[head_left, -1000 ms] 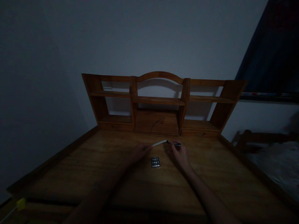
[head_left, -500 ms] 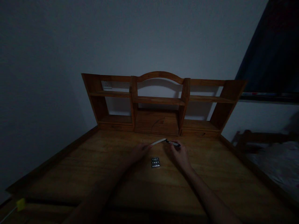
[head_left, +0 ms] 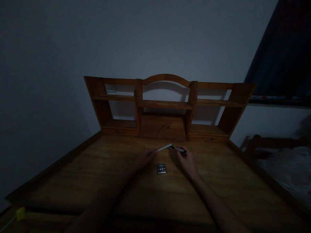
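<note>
My left hand point(head_left: 145, 158) is closed on the near end of a thin pale strip point(head_left: 164, 147), which slants up to the right. My right hand point(head_left: 187, 163) pinches a short white-and-black tool point(head_left: 179, 149) whose kind I cannot make out in the dim light. Its dark tip meets the far end of the strip, or lies very close to it. Between my forearms, a small dark block with rows of shiny pale pieces point(head_left: 161, 169) lies flat on the wooden desk point(head_left: 136, 194).
A wooden shelf unit point(head_left: 165, 104) stands along the desk's back edge against the wall. At the lower left is a yellow piece point(head_left: 20, 213) with a white cable. To the right are a dark curtain point(head_left: 284, 55) and pale bedding point(head_left: 286, 165).
Both hands keep their grips and hardly move. The strip and the tool stay tip to tip; the whole view shifts very slightly.
</note>
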Available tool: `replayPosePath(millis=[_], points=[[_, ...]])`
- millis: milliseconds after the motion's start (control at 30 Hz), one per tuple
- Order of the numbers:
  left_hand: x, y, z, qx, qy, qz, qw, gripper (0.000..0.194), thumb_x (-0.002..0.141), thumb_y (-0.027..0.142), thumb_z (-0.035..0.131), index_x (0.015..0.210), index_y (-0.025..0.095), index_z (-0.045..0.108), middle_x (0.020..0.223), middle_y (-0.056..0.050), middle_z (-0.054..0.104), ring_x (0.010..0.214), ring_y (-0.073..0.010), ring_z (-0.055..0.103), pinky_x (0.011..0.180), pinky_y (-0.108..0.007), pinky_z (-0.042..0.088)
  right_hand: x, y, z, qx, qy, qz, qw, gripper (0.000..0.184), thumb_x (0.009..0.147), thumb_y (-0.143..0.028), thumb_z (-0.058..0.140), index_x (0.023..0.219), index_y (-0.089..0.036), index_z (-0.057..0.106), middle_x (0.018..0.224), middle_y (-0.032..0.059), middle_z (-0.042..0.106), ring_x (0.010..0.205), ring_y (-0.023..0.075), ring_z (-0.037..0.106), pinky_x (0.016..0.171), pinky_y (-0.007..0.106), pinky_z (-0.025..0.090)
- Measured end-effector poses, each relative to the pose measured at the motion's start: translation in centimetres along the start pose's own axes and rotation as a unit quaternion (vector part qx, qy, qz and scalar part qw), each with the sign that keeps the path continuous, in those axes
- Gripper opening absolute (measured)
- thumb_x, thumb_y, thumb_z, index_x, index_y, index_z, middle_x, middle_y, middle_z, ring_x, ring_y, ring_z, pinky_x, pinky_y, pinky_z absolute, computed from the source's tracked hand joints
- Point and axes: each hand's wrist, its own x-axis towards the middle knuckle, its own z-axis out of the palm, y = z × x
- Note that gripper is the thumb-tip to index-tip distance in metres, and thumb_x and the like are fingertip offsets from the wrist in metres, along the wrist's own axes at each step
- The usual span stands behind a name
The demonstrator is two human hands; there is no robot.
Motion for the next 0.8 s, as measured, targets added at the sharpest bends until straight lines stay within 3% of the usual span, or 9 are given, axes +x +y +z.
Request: replayPosePath(millis=[200, 367, 800], points=[[0.04, 0.14, -0.05, 0.004, -0.004, -0.008, 1.000, 0.055, 0.087, 0.061, 0.034, 0.086, 0.018, 0.068, 0.080, -0.002, 0.068, 0.073, -0.0183, 0.060, 0.067, -0.027, 0.045, 0.05, -0.14, 0.06, -0.001, 0.010, -0.005, 1.000, 0.028, 0.086, -0.040, 0.050, 0.095, -0.019, 0.066, 0.089, 0.0083, 0.071, 0.078, 0.0224, 0.066, 0.073, 0.032, 0.050], [0.11, 0.00, 0.07, -0.023, -0.014, -0.002, 1.000, 0.052, 0.088, 0.059, 0.035, 0.100, 0.021, 0.068, 0.095, -0.003, 0.070, 0.084, -0.0201, 0.062, 0.076, -0.028, 0.046, 0.02, -0.54, -0.16, -0.001, 0.001, 0.006, 1.000, 0.029, 0.087, -0.040, 0.048, 0.098, -0.019, 0.066, 0.088, 0.0081, 0.071, 0.078, 0.0218, 0.066, 0.073, 0.032, 0.050], [-0.07, 0.50, -0.02, -0.018, -0.014, -0.005, 1.000, 0.053, 0.088, 0.060, 0.034, 0.100, 0.021, 0.068, 0.096, -0.004, 0.071, 0.085, -0.0204, 0.062, 0.079, -0.029, 0.047, -0.27, -0.64, -0.01, 0.000, -0.029, -0.004, 1.000, 0.027, 0.087, -0.038, 0.049, 0.100, -0.020, 0.065, 0.092, 0.0060, 0.071, 0.080, 0.0213, 0.066, 0.074, 0.033, 0.050]])
